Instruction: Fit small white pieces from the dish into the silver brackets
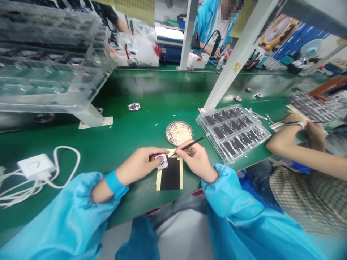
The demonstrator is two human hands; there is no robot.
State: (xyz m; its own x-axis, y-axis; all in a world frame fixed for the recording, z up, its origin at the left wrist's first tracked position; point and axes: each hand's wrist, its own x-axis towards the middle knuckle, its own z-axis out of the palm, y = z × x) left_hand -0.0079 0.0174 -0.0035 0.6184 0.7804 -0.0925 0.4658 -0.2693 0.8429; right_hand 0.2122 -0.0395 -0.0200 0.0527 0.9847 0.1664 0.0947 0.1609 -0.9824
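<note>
On the green bench (pixel 130 130), the left hand (pixel 141 164) is pinching a small metal frame (pixel 162 161) while the right hand (pixel 196 159) is gripping tweezers (pixel 188 146) just beside it.

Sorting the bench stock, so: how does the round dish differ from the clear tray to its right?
The round dish is circular, metal-looking and heaped with tiny pale bits; the clear tray is rectangular, see-through plastic, with dark flat pieces set in rows of pockets. The dish is smaller and sits nearer the right hand. Both rest on the green table.
</note>
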